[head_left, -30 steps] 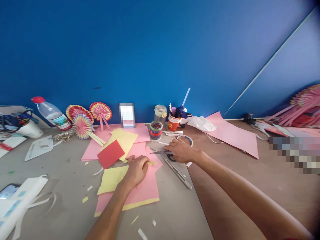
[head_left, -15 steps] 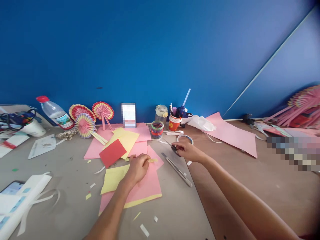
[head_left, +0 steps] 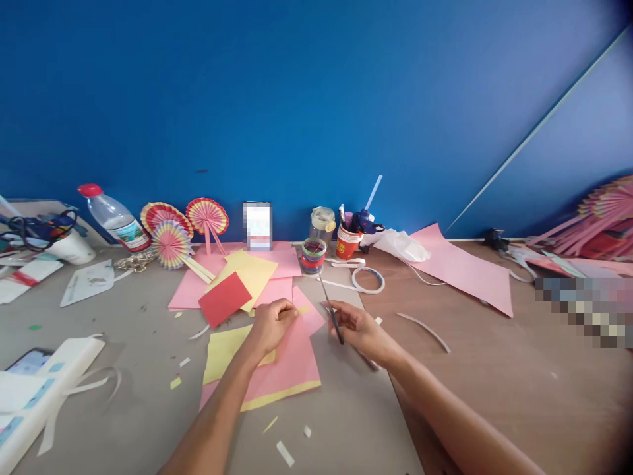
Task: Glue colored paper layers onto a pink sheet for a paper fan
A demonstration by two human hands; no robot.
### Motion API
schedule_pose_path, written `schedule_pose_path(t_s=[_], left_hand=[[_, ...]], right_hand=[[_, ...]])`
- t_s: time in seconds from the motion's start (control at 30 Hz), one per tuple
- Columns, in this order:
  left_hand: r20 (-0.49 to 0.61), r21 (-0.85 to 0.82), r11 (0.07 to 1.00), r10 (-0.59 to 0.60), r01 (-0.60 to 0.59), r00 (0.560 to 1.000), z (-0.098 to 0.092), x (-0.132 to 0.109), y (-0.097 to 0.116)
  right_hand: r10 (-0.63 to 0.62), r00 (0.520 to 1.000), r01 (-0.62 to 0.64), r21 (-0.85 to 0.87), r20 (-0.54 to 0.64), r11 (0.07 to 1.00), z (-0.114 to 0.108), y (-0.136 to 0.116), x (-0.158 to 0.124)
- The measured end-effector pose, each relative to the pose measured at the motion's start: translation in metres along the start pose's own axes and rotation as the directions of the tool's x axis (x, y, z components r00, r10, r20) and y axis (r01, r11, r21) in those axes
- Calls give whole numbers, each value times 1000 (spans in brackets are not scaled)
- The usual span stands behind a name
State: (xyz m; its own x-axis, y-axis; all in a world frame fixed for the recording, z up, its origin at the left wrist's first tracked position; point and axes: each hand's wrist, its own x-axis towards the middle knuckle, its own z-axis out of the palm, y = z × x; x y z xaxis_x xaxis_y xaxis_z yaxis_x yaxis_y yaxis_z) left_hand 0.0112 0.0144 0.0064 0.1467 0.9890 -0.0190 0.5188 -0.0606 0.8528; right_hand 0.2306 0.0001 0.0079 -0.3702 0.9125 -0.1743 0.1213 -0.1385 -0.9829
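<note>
My left hand (head_left: 270,326) is closed in a pinch on a small yellow paper strip (head_left: 301,309), resting on a pink sheet (head_left: 291,366) that lies over a yellow sheet (head_left: 225,346). My right hand (head_left: 359,330) grips a pair of scissors (head_left: 330,309), blades pointing up and away, just right of the strip. A red paper piece (head_left: 223,299) lies on more yellow and pink sheets behind my left hand. A ruler is partly hidden under my right hand.
Folded paper fans (head_left: 171,241), a water bottle (head_left: 116,221), a cup of rubber bands (head_left: 313,255), a red pen cup (head_left: 348,241) and a tape ring (head_left: 367,280) line the blue wall. A large pink sheet (head_left: 465,267) lies right. Scraps litter the table; a phone (head_left: 27,361) sits left.
My right hand picked the scissors up from near the tape ring and brought them back toward my left hand. My left hand stayed on the yellow strip.
</note>
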Motion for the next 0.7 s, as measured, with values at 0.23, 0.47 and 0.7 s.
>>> schedule_pose_path(t_s=[0.23, 0.47, 0.7], left_hand=[[-6, -139, 990, -35, 34, 999, -1, 2, -9], [5, -172, 985, -8, 9, 1000, -1, 2, -12], [14, -143, 990, -8, 10, 1000, -3, -1, -7]], right_hand=[[-83, 996, 76, -235, -21, 969, 20, 17, -4], [-135, 991, 120, -474, 2, 873, 32, 16, -11], [-190, 980, 138, -484, -60, 864, 27, 20, -12]])
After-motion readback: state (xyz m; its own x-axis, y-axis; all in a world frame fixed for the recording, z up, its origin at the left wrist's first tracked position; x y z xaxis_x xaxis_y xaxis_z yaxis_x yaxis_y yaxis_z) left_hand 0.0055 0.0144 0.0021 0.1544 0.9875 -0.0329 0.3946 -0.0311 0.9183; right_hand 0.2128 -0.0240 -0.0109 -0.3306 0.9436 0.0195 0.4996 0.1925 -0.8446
